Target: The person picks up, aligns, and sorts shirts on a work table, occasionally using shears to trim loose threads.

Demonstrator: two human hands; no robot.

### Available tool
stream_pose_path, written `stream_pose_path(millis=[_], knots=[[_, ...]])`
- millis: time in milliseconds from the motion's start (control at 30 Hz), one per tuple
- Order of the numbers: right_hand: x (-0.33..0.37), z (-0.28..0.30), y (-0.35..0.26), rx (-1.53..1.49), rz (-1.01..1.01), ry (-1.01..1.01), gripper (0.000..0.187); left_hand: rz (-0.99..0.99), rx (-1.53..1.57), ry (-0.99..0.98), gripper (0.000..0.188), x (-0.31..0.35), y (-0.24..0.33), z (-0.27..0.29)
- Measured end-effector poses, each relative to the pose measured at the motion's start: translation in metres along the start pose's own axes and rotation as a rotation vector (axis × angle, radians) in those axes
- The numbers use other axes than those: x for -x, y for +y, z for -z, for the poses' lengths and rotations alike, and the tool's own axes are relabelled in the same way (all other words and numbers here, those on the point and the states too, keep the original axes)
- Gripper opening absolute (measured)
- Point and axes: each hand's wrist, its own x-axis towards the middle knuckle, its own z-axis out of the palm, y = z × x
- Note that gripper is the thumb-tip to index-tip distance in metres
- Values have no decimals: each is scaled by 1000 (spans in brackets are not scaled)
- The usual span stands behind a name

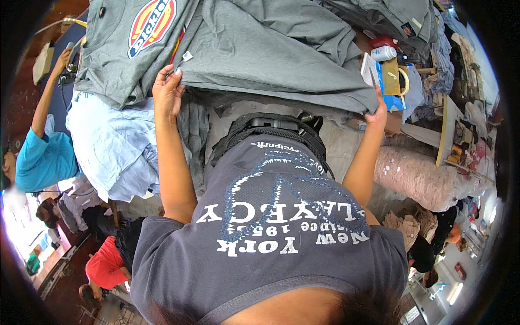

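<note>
A grey T-shirt (265, 67) lies stretched across the table in front of me, its near edge lifted between my hands. My left hand (169, 91) pinches that edge near a small white tag (187, 56). At the other end, my right hand (377, 112) grips a corner of the cloth, with the index finger pointing up. A thin dark pointed blade (372, 77) shows just beyond that finger; whether the hand holds it, I cannot tell. Left of the stretched cloth lies a grey shirt front with a red, yellow and white printed emblem (153, 26).
Beyond my right hand stand a blue box (394, 93), a tape roll (403, 81) and a white bottle (383, 53). Light-blue cloth (116, 146) heaps at the left, near a co-worker in a blue shirt (49, 160). A pinkish wrapped bundle (414, 176) lies at the right.
</note>
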Motion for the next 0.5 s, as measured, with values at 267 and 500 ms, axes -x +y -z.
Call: stream_pose_path(millis=[267,500], knots=[[64,-54,35,901,145,-145,45,94,-70,44,21,-12,-20,3],[62,-26,7,358,60,30,30,160,-335,71,20,-9,-4,6]])
